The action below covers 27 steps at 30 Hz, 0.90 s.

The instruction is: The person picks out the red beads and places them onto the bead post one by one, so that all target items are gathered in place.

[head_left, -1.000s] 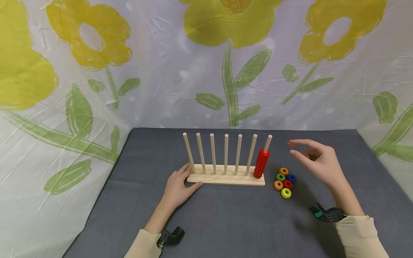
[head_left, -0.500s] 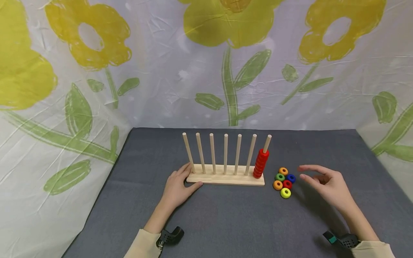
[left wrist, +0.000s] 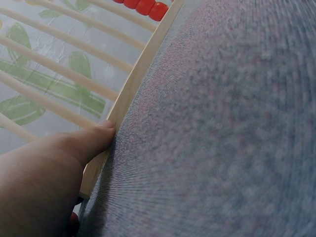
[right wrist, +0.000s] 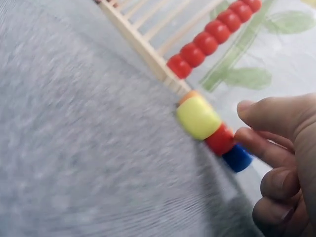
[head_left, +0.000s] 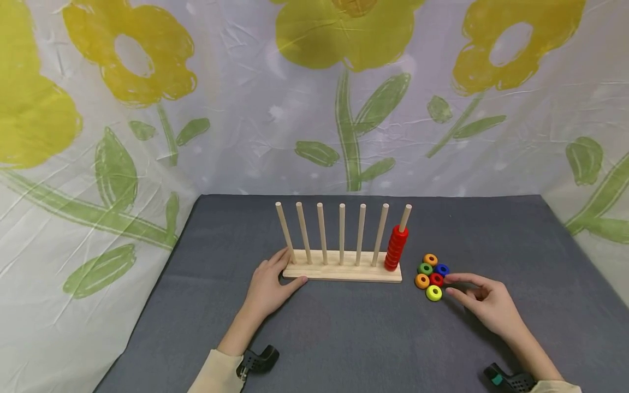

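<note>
A pale wooden peg stand [head_left: 344, 272] with a row of upright pegs stands on the table, a stack of red beads [head_left: 396, 248] on its rightmost peg. My left hand [head_left: 267, 287] grips the stand's left end; in the left wrist view the thumb [left wrist: 94, 140] presses the front edge and the other fingers are mostly hidden. Right of the stand lies a cluster of loose beads: yellow [head_left: 434, 298], red [head_left: 436, 284], blue, green and two orange. My right hand [head_left: 488, 305] is just right of them, thumb and index finger apart, fingertips close to the red bead [right wrist: 219, 139].
A dark grey cloth [head_left: 354, 338] covers the table. Behind it hangs a pale curtain [head_left: 245, 109] printed with yellow flowers. Black wrist cameras sit on both wrists, the right one [head_left: 508, 379] low over the cloth.
My right hand has moved down and then left, from above the beads' right side to right beside them. The left hand keeps its place on the stand.
</note>
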Each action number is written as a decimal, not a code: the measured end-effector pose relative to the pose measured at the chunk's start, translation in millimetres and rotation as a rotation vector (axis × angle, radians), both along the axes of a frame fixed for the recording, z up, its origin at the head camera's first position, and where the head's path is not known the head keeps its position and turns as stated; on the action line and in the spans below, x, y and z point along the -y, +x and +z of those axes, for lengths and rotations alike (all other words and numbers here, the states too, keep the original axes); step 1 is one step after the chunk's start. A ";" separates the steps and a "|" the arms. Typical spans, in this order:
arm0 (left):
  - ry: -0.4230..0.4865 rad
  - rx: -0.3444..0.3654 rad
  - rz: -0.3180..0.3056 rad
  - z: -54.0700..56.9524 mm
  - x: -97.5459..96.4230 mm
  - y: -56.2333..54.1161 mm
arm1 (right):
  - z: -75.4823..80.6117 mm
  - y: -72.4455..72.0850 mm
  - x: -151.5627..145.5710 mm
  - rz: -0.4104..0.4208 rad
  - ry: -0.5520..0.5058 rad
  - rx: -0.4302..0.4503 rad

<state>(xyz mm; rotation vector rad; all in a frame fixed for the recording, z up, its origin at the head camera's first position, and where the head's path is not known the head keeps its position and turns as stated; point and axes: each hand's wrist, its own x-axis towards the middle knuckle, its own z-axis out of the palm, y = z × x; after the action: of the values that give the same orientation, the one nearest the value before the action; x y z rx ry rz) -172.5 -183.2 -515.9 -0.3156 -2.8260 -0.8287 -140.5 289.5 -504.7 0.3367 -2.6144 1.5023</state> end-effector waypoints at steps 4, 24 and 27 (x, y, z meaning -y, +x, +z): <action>-0.001 -0.004 0.004 -0.9 -0.2 0.3 | -9.5 -1.9 1.2 -0.018 0.005 -0.020; -0.005 -0.016 0.005 -0.2 -0.1 0.1 | -10.4 -5.5 16.5 -0.089 0.158 -0.001; -0.007 -0.016 0.003 -0.7 -0.4 -0.3 | -11.0 -4.5 18.4 -0.106 0.156 0.005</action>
<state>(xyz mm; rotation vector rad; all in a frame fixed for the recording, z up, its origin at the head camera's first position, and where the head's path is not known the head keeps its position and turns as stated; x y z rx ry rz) -172.8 -182.8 -516.6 -0.3172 -2.8147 -0.8117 -145.1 271.1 -515.6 0.2041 -2.7130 1.2730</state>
